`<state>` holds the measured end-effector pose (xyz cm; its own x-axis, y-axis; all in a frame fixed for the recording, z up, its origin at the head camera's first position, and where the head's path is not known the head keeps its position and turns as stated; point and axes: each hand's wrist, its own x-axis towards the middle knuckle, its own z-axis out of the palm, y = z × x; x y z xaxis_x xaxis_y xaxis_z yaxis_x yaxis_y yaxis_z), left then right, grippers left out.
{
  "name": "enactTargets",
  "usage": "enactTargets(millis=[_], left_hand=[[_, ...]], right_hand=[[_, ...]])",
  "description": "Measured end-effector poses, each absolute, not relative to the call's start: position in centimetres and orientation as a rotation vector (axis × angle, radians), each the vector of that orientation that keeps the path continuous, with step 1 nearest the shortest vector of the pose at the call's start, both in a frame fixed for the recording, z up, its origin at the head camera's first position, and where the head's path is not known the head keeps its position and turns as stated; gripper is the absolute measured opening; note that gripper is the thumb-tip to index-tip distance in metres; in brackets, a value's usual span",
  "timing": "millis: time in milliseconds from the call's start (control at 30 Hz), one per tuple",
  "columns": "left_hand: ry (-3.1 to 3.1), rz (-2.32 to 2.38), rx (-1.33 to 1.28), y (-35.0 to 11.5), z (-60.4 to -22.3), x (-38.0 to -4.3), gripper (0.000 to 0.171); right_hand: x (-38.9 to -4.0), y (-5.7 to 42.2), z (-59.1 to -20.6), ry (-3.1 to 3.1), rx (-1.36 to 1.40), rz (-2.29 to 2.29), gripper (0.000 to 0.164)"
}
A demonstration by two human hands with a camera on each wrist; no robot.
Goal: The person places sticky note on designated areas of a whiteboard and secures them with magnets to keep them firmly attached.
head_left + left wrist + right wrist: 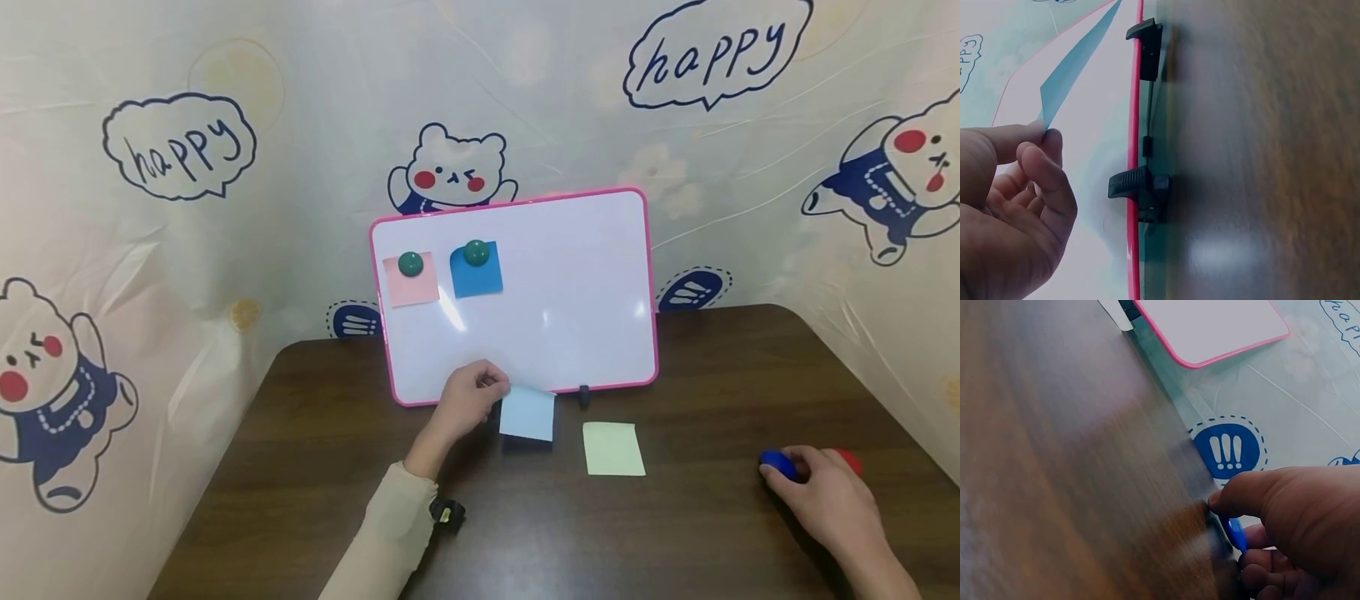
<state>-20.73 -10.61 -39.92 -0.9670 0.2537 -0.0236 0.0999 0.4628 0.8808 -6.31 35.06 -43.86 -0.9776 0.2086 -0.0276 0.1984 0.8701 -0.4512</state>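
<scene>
My left hand (467,398) pinches a light blue sticky note (527,414) by its upper left corner, in front of the whiteboard's lower edge. Seen edge-on in the left wrist view, the note (1072,69) slants away from the thumb and forefinger. At the right of the table, my right hand (834,500) grips a blue round magnet (777,463) between thumb and fingers; the right wrist view shows this magnet (1234,532) partly covered. A red magnet (851,460) lies just beyond that hand, mostly hidden by it. A pale green sticky note (613,449) lies on the table.
The pink-framed whiteboard (577,292) leans upright at the back of the dark wooden table (525,533). It carries a pink note (412,290) and a blue note (477,280), each under a green magnet. Black clips (1130,182) sit along its bottom edge.
</scene>
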Motion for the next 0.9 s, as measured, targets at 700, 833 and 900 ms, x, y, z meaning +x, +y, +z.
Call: enactTargets(millis=[700,833,900], left_hand=[[2.516,1.721,0.138,-9.79,-39.54,-21.06,0.012],[2.515,1.754,0.114,-9.78,-39.36,-21.17,0.013],[2.510,1.779,0.108,-9.76,-39.21,-21.30,0.014]], right_hand=[[-6.26,35.29,-43.98,-3.010,-0.320,0.710,0.060],[-6.32,35.26,-44.02,-2.997,-0.320,0.703,0.058],[-6.40,35.31,-43.97,-3.001,-0.320,0.711,0.059]])
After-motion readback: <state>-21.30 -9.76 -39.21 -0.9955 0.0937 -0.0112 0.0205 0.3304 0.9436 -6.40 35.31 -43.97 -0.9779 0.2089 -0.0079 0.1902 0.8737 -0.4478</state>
